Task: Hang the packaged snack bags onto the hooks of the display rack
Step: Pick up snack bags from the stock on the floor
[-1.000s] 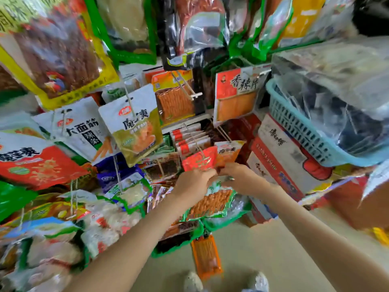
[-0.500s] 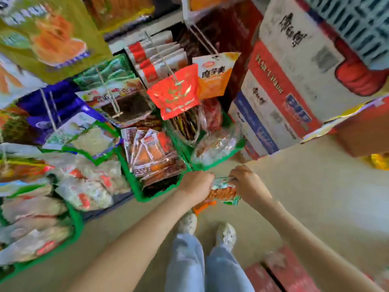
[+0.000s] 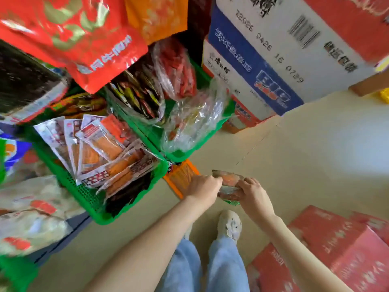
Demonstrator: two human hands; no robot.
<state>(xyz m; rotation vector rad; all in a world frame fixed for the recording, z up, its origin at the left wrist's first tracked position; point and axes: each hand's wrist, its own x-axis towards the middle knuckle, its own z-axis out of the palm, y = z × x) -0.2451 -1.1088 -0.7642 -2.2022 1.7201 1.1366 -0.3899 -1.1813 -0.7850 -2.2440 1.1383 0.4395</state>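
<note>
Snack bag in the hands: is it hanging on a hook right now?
No, the snack bag is held between the left hand and right hand, low over the floor, clear of any hook.

Snack packet point(image 3: 228, 182) between both hands, baskets point(image 3: 134, 199) left, cartons point(image 3: 263, 66) behind
</note>
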